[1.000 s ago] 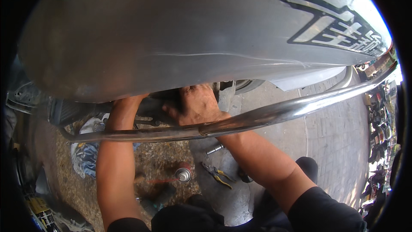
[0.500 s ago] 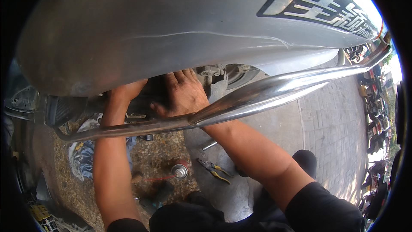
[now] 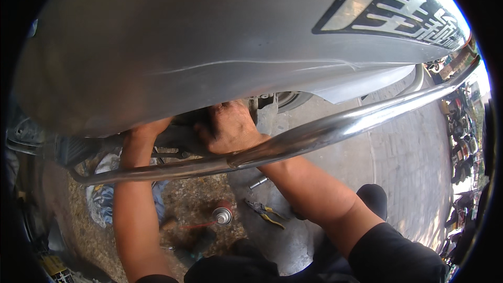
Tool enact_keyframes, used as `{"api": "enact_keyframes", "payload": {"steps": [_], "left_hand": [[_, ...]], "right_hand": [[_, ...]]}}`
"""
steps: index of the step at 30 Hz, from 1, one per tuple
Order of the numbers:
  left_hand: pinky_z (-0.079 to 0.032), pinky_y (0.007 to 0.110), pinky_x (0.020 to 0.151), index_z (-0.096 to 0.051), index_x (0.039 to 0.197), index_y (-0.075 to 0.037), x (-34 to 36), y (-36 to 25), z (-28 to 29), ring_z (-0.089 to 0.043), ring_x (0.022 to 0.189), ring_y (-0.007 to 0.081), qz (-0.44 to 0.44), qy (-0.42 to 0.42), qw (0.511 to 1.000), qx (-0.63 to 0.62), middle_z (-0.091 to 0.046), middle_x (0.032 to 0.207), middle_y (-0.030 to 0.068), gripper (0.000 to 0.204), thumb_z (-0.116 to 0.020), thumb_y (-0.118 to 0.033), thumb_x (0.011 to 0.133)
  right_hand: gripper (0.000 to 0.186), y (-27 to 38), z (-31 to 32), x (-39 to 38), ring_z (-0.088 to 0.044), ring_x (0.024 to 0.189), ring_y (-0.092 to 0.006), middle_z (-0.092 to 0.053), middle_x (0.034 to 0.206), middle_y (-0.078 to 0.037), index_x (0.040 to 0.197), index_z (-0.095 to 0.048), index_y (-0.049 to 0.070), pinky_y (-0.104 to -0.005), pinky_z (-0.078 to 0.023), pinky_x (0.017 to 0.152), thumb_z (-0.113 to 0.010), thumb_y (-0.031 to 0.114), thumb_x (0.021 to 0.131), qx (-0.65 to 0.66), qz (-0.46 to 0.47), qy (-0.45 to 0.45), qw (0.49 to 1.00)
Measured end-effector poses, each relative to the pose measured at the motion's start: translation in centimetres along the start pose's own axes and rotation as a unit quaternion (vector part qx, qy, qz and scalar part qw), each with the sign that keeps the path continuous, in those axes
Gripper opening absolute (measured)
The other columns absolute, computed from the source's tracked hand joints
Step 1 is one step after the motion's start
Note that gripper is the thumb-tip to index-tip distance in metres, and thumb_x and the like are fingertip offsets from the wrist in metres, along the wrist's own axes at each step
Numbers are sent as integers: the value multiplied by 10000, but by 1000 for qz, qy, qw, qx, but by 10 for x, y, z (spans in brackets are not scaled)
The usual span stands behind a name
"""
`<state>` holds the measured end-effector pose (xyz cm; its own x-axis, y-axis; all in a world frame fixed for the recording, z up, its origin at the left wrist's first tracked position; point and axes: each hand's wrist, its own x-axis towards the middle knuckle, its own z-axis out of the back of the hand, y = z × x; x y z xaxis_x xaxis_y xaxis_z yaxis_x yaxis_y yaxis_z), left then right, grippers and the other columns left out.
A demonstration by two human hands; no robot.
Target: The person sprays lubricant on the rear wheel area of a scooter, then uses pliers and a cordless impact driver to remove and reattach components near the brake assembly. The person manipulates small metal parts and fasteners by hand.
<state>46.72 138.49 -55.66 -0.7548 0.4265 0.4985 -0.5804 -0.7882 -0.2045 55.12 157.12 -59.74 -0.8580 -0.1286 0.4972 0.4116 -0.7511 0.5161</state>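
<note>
A large grey vehicle body panel [image 3: 209, 31] with a dark-and-silver decal fills the upper view. Under its lower edge reaches my left hand [image 3: 151, 127], its fingers hidden by the panel. To its right, my right hand [image 3: 233, 128] is also up against the underside, knuckles toward me and thumb pointing left. Its fingertips are out of sight, so what it touches or holds cannot be made out. Both forearms pass beneath a shiny metal guard bar [image 3: 325, 124], which crosses in front of the wrists. Dark mechanical parts [image 3: 181, 135] show between the hands.
On the ground lie yellow-handled pliers [image 3: 266, 214], a metal socket [image 3: 258, 183] and a crumpled blue-grey cloth [image 3: 102, 202]. A red spray can [image 3: 222, 214] with a thin red straw stands near my feet. Part of a wheel [image 3: 293, 100] shows behind; parked vehicles [image 3: 463, 141] line the far right.
My right hand has shifted slightly down in view and its fingers, earlier more visible, are now mostly behind the panel edge. The panel and bar sit a little lower in view.
</note>
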Motion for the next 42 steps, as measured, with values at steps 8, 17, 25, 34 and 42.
{"api": "enact_keyframes", "payload": {"steps": [8, 17, 25, 34, 42], "left_hand": [[-507, 503, 803, -720, 1033, -42, 9, -25, 2, -655, 883, 409, -53, 45, 995, 74, -706, 978, 201, 274, -664, -291, 934], [-509, 507, 822, -721, 1000, -52, 5, -21, -2, -645, 891, 417, -46, 41, 995, 85, -701, 966, 197, 248, -632, -252, 882], [-520, 504, 789, -722, 958, -51, 8, -20, -3, -648, 835, 405, -39, 46, 997, 50, -702, 924, 190, 243, -633, -210, 798], [-513, 511, 776, -714, 931, -38, -2, -21, -2, -641, 816, 398, -53, 37, 996, 67, -692, 897, 188, 238, -614, -223, 820], [-510, 512, 783, -709, 934, -30, 3, -25, 4, -646, 828, 401, -31, 50, 997, 48, -695, 901, 190, 235, -604, -219, 840]], "right_hand": [[681, 9, 2, 2, -494, 1223, -501, -541, 1303, -282, 1360, -500, -17, -525, -432, 1055, -707, 212, 753, -36, 34, -48, 998], [383, -25, 66, -4, -662, 976, -448, -691, 1087, -216, 1129, -682, 50, -487, -551, 798, -720, 73, 748, -43, -88, -31, 995], [302, -50, 55, 16, -671, 1024, -349, -718, 1052, -145, 1089, -717, 89, -459, -540, 855, -710, 192, 806, -267, -144, 56, 951], [254, -56, 46, 22, -658, 1055, -315, -712, 1085, -130, 1100, -704, 80, -439, -523, 869, -685, 173, 864, -255, -144, 1, 956], [316, -30, 51, 12, -632, 1072, -403, -680, 1085, -201, 1127, -670, 33, -473, -520, 892, -677, 171, 842, -127, -187, 54, 973]]}}
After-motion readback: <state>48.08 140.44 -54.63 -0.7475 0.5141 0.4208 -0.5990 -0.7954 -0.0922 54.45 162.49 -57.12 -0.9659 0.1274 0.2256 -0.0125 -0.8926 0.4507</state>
